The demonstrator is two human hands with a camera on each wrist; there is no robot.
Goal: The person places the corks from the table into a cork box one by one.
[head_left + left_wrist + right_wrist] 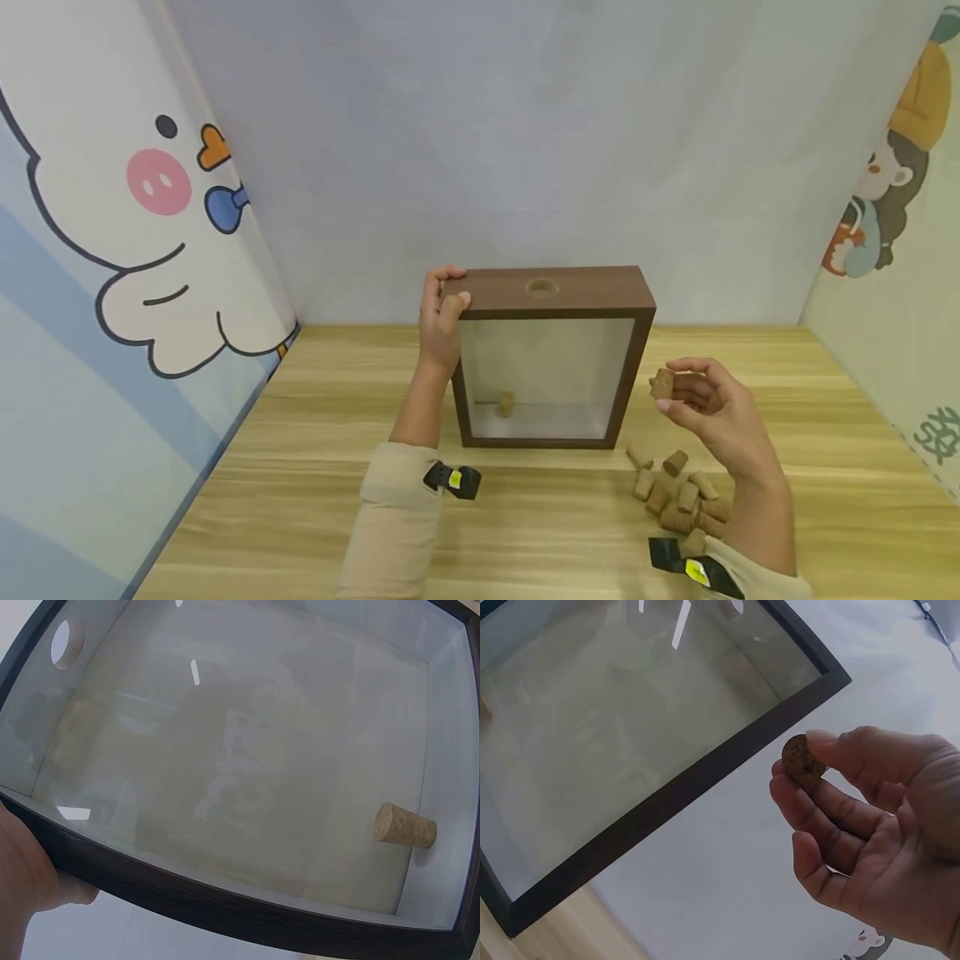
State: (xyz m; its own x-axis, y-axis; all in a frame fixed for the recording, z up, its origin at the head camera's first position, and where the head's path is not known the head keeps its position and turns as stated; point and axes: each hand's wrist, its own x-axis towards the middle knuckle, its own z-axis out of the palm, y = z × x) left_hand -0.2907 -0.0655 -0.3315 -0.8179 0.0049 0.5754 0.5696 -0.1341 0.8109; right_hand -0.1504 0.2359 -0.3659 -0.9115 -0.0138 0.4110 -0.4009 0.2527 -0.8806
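Observation:
A brown-framed shadow box [555,292] with a clear front and a round hole [542,288] in its top stands upright on the table. My left hand [441,325] grips its upper left corner, thumb on the front edge of the top and fingers behind. One cork [406,826] is inside, at the bottom left of the box. To the right of the frame, apart from it, my right hand [716,408] pinches another cork [663,383] between thumb and fingers. In the right wrist view the round end of that held cork [802,762] faces the camera.
Several loose corks [677,521] lie in a heap on the wood-grain table [315,500], in front of the box and beside my right forearm. A pale backdrop [480,150] rises behind, with cartoon-printed panels [67,317] at both sides.

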